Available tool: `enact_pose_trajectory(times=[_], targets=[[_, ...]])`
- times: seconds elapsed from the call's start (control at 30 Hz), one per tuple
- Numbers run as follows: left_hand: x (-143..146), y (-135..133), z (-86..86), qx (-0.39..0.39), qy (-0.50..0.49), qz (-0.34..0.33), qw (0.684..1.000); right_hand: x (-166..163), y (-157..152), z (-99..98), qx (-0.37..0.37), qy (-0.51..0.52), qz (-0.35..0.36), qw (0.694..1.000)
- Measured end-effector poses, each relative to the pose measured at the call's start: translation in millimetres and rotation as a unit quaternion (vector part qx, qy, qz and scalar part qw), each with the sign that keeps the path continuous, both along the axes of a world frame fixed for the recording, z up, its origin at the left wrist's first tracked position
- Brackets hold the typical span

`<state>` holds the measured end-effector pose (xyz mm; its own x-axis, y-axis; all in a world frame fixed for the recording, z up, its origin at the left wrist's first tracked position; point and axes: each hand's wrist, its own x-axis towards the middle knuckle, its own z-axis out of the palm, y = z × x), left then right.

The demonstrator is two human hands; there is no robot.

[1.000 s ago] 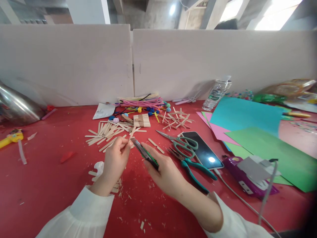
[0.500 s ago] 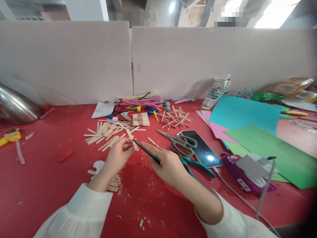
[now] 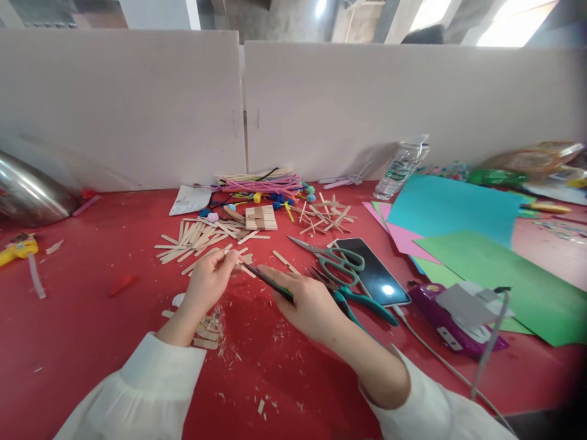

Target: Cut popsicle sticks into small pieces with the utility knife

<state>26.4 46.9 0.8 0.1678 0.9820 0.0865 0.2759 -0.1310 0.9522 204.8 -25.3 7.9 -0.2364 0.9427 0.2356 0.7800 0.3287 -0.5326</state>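
My left hand (image 3: 208, 282) pinches a thin wooden craft stick (image 3: 244, 269) over the red table (image 3: 82, 318). My right hand (image 3: 306, 302) grips a green utility knife (image 3: 270, 282), its blade touching the stick near my left fingertips. Wood shavings (image 3: 229, 348) lie scattered under and in front of both hands. A few cut sticks (image 3: 204, 336) rest beside my left wrist. A loose pile of craft sticks (image 3: 195, 241) lies just beyond my left hand.
Green scissors (image 3: 337, 260), teal pliers (image 3: 362, 305) and a phone (image 3: 373, 272) lie right of my hands. A purple device (image 3: 458, 321) with a cable, coloured paper sheets (image 3: 458, 214), a water bottle (image 3: 401, 168), pipe cleaners (image 3: 261, 183) and a white partition (image 3: 137, 110) stand behind.
Both hands have dropped closer to the table and the knife has tilted flatter, its blade now lying low against the stick.
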Motion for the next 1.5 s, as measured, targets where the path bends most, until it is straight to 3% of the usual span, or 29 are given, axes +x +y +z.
enact_pose_trajectory(times=[0.2,0.53,0.73,1.17,1.3,1.5], targets=[[-7,4,-2.2,0.121,0.173,0.012,0.977,0,-1,1.7,-0.015,-0.021,-0.006,1.0],[-5,-2,5.8,0.203,0.239,0.031,0.949,-2,-2,-0.6,-0.024,-0.058,-0.008,0.998],[-5,-2,4.9,0.205,0.24,0.017,0.949,-2,-3,-1.1,-0.023,-0.039,0.001,0.999],[-2,-2,4.7,0.201,0.234,0.012,0.951,-11,-9,-0.8,-0.045,-0.105,-0.01,0.993],[-3,-1,2.3,0.198,0.235,0.018,0.952,-13,-9,-2.0,-0.084,-0.054,-0.026,0.995],[-6,1,0.6,0.187,0.225,0.02,0.956,-10,-5,-5.2,-0.134,0.142,0.01,0.981]])
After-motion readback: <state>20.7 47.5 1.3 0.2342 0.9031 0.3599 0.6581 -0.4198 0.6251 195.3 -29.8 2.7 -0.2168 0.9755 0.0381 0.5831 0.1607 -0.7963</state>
